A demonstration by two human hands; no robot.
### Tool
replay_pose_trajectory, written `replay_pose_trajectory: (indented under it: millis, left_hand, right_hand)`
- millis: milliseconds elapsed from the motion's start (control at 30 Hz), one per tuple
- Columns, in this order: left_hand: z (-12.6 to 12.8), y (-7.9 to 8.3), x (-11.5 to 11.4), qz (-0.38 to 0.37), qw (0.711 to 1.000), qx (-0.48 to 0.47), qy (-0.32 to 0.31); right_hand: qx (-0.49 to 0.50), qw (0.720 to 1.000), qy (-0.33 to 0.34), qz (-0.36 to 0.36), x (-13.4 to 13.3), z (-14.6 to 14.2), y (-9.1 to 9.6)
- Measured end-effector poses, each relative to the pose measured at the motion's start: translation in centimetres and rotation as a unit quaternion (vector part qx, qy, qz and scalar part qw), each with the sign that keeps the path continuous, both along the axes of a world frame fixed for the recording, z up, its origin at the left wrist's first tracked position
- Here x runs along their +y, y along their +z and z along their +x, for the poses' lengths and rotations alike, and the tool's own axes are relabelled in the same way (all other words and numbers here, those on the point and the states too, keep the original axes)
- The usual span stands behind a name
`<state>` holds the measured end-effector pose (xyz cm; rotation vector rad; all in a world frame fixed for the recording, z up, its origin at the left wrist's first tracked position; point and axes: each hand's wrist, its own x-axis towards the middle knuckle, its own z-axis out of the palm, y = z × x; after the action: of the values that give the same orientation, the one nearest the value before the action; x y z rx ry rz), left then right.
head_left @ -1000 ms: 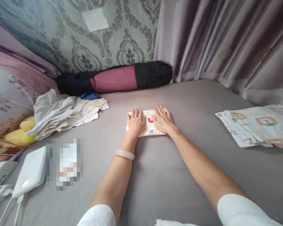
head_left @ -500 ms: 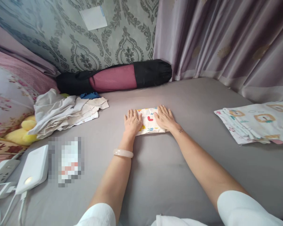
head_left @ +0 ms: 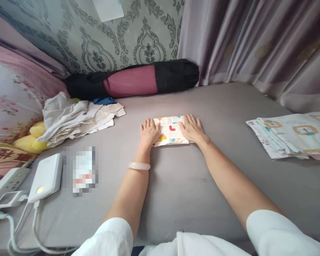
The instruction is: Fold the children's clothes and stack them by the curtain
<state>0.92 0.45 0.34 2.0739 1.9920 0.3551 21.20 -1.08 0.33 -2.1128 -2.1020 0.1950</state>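
Observation:
A small folded white cloth [head_left: 173,137] with a red heart-like shape and yellow and blue prints lies flat on the grey bed sheet [head_left: 197,192]. My left hand [head_left: 149,132] rests palm down on its left end, fingers spread. Over the right end lies my right hand [head_left: 192,128], also flat with the fingers apart. Both palms touch the cloth and hide its two ends; neither hand grips it.
To the right is a stack of folded printed cloths [head_left: 285,137]. Crumpled clothes [head_left: 80,119] lie left beside a yellow plush toy [head_left: 33,138]. A white power bank [head_left: 46,177], power strip [head_left: 12,181] and cables sit front left. Behind runs a black-and-pink rolled bag [head_left: 132,81].
My hands have spread slightly apart along the cloth, so more of its printed middle shows between them. The view has tilted down a little.

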Motion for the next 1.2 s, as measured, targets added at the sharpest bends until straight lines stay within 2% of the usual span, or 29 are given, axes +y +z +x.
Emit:
replay_pose_trajectory:
  millis: [67,167,267,433,567,700,800,967,1200]
  left_hand:
    - [-0.3,0.2,0.4,0.016,0.999,-0.045,0.009]
    - [-0.9,0.5,0.9,0.053,0.983,-0.17,0.042]
    - [-1.7,0.7,1.2,0.101,0.949,-0.284,0.089]
    - [-2.8,-0.1,2.0,0.154,0.896,-0.396,0.129]
    - [-3.2,-0.8,2.9,0.155,0.852,-0.47,0.171]
    - [-3.5,-0.8,3.2,0.13,0.797,-0.556,0.2]
    - [-3.5,-0.5,3.0,0.131,0.761,-0.598,0.213]
    - [-3.4,-0.2,2.7,0.135,0.734,-0.631,0.211]
    - [-3.3,0.5,2.4,0.125,0.698,-0.667,0.227]
  right_hand:
    - [-0.018,0.999,0.014,0.038,-0.3,-0.7,0.3]
    - [-0.023,0.996,0.054,0.063,-0.9,-2.0,0.7]
    - [-0.013,0.997,0.072,0.04,-1.4,-3.0,0.5]
    - [-0.011,0.997,0.07,0.011,-1.6,-3.1,-0.1]
    - [-0.026,0.997,0.069,0.005,-1.4,-2.9,0.1]
    - [-0.037,0.997,0.058,-0.017,-1.3,-3.8,0.9]
    - [-0.032,0.998,0.059,-0.002,-1.3,-5.4,1.6]
    - [-0.015,0.997,0.068,0.019,-1.1,-7.8,1.2]
    - [-0.015,0.998,0.065,-0.008,-0.9,-7.8,0.4]
